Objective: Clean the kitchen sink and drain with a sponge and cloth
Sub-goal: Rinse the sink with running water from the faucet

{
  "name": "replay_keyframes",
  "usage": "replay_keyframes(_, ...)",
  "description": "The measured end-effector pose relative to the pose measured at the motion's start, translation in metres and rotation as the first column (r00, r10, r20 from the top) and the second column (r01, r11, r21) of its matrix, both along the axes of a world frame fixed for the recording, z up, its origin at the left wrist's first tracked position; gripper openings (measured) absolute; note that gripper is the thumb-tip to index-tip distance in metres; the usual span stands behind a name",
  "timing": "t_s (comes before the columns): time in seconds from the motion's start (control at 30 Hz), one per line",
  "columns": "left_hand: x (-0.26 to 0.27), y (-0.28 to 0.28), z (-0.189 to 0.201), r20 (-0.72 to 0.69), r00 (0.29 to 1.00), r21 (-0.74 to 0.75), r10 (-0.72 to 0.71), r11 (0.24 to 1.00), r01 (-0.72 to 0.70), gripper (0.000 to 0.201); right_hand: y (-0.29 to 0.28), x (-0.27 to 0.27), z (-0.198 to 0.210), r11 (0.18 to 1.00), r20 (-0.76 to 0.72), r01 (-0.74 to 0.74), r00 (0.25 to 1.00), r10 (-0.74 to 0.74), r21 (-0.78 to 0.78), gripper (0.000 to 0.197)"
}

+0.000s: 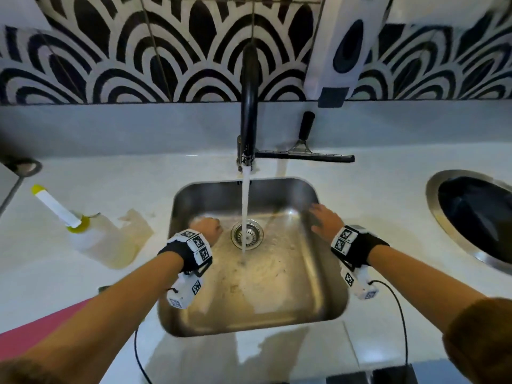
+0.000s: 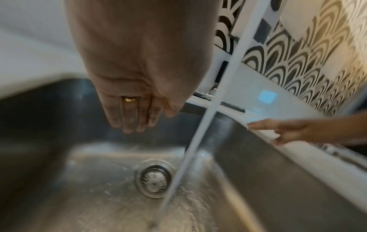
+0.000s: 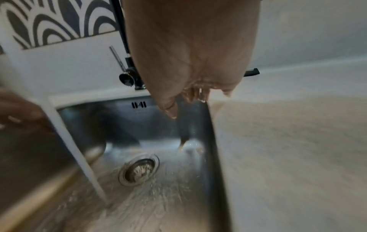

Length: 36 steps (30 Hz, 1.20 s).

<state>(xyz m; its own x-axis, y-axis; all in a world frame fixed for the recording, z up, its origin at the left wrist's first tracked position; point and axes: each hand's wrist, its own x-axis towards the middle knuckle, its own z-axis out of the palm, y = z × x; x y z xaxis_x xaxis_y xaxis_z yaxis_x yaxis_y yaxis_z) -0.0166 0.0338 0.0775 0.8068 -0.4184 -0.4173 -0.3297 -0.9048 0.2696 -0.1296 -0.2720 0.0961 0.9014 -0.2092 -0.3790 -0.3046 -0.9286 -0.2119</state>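
Water (image 1: 245, 206) runs from black faucet (image 1: 248, 106) into steel sink (image 1: 329, 289) at frame centre, landing just beside drain (image 1: 247, 234). Left hand (image 1: 208, 228), fingers straight and together, empty, hangs over basin left of drain. Right hand (image 1: 325, 220), fingers spread, empty, at sink's right rim. Squeegee (image 1: 304, 151) on tabletop (image 1: 388, 217) behind
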Motion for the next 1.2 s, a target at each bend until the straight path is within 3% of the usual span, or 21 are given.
replay_keyframes(0.1, -0.01, -0.012, -0.002, -0.026, 0.999, -0.04, 0.037, 0.998, -0.038, 0.042, -0.009, -0.023, -0.008, 0.993, -0.021, -0.017, 1.0, 0.015, -0.118, 0.074)
replay_keyframes(0.2, -0.022, -0.025, 0.008, -0.141, 0.983, -0.123, 0.115, 0.984, -0.132, 0.053, -0.017, -0.042, -0.019, 0.99, -0.006, 0.054, 0.998, -0.056, -0.132, 0.074)
replay_keyframes(0.3, -0.03, -0.038, 0.018, -0.368, 0.921, -0.275, 0.127, 0.931, -0.238, 0.028, -0.025, -0.057, -0.028, 0.988, -0.036, 0.148, 0.988, -0.15, -0.054, 0.072)
replay_keyframes(0.37, -0.031, -0.045, 0.021, -0.514, 0.834, -0.364, 0.203, 0.828, -0.426, 0.019, -0.028, -0.061, -0.033, 0.989, -0.031, 0.141, 0.989, -0.142, -0.046, 0.073)
replay_keyframes(0.43, -0.03, -0.048, 0.021, -0.638, 0.711, -0.369, 0.297, 0.692, -0.621, 0.03, -0.029, -0.063, -0.035, 0.991, -0.017, 0.126, 0.992, -0.127, -0.047, 0.074)
replay_keyframes(0.63, -0.024, -0.049, 0.03, -0.703, 0.635, -0.367, 0.321, 0.601, -0.71, 0.034, -0.027, -0.063, -0.037, 0.988, 0.005, 0.115, 0.993, -0.115, -0.1, 0.077)
replay_keyframes(0.9, -0.042, -0.066, 0.023, -0.75, 0.54, -0.258, 0.383, 0.582, -0.771, 0.035, -0.027, -0.065, -0.036, 0.989, 0.017, 0.091, 0.996, -0.09, -0.118, 0.074)
replay_keyframes(1.03, -0.064, -0.094, 0.017, -0.735, 0.554, -0.237, 0.39, 0.618, -0.75, 0.036, -0.027, -0.065, -0.036, 0.99, 0.023, 0.074, 0.997, -0.071, -0.123, 0.075)
replay_keyframes(1.13, -0.062, -0.129, 0.032, -0.662, 0.692, -0.363, 0.288, 0.685, -0.632, 0.036, -0.029, -0.066, -0.035, 0.991, 0.004, 0.058, 0.998, -0.058, -0.121, 0.075)
replay_keyframes(1.2, -0.057, -0.151, 0.057, -0.62, 0.758, -0.488, 0.204, 0.656, -0.576, 0.044, -0.031, -0.067, -0.034, 0.992, 0.0, 0.048, 0.999, -0.049, -0.115, 0.075)
